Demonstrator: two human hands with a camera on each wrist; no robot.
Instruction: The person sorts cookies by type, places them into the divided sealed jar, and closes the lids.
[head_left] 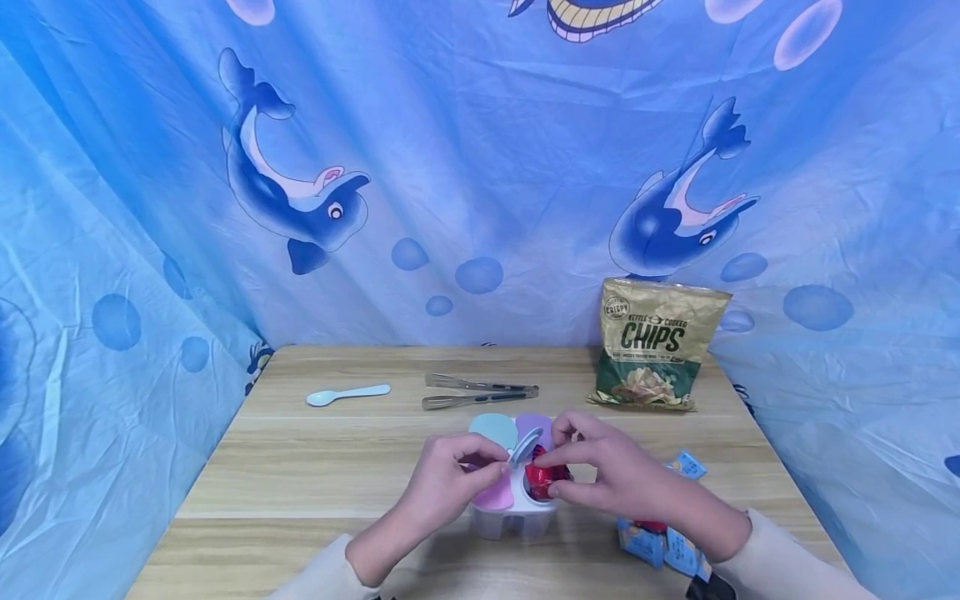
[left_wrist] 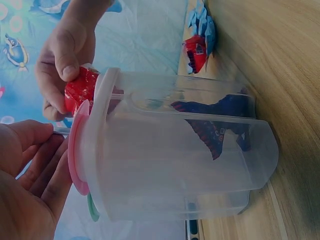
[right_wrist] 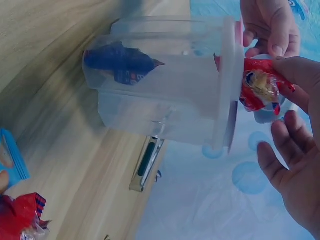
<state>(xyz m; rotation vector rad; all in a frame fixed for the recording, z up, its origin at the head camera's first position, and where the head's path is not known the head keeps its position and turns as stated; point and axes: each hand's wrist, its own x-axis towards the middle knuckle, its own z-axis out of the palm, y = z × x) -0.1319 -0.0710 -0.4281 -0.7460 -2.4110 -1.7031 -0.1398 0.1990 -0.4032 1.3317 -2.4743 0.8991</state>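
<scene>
Pinched between the thumb and forefinger of the right hand (head_left: 611,482), a red snack packet (head_left: 542,479) sits at the mouth of 1 open compartment of a clear plastic container (head_left: 513,508) that stands on the wooden table (head_left: 315,475). Just left of that grip, the left hand (head_left: 442,487) pinches a grey flap lid (head_left: 525,446) with curled fingers and holds it tilted up. Around the same top lie a pink lid (head_left: 493,496), a light blue lid (head_left: 492,429) and a purple lid (head_left: 534,425), all flat. Through the clear wall, a dark blue packet (left_wrist: 215,125) lies in another compartment. Beside the right wrist is a heap of small blue and red packets (head_left: 660,533). Beyond the container lie metal tongs (head_left: 480,392), farther left a pale blue spoon (head_left: 347,394), and back right a bag of chips (head_left: 656,343) upright against the blue curtain (head_left: 480,167).
</scene>
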